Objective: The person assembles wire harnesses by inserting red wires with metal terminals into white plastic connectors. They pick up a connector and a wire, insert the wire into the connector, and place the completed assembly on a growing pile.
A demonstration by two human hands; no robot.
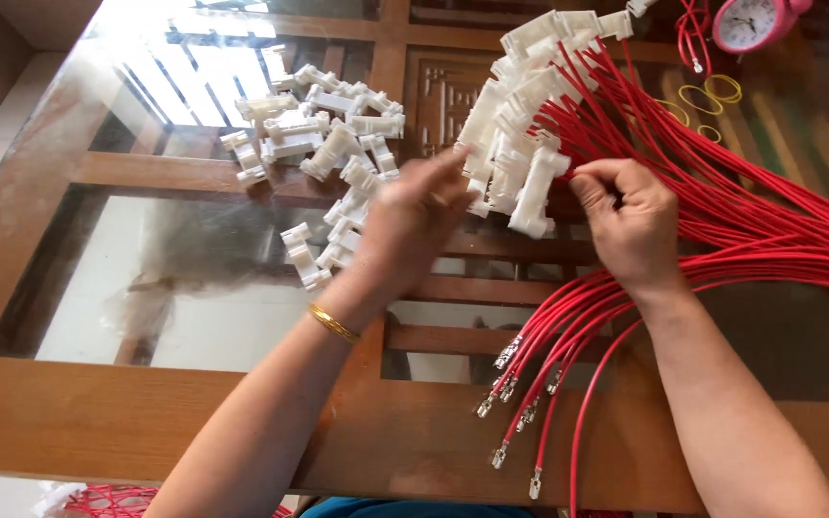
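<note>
My left hand [410,225] reaches over the glass-topped wooden table [98,412], its fingertips touching a white plastic connector [480,171] in a row of connectors fitted on red wires [722,206]. My right hand [630,225] pinches a red wire just right of another white connector [534,197]. A loose pile of white connectors [323,144] lies left of my left hand. Below my right wrist, a bundle of red wires ends in bare metal terminals [515,412].
A pink alarm clock [750,21] stands at the far right edge. Yellow rubber bands [707,96] lie beside it. Something red and netted [98,501] shows at the bottom left, below the table edge.
</note>
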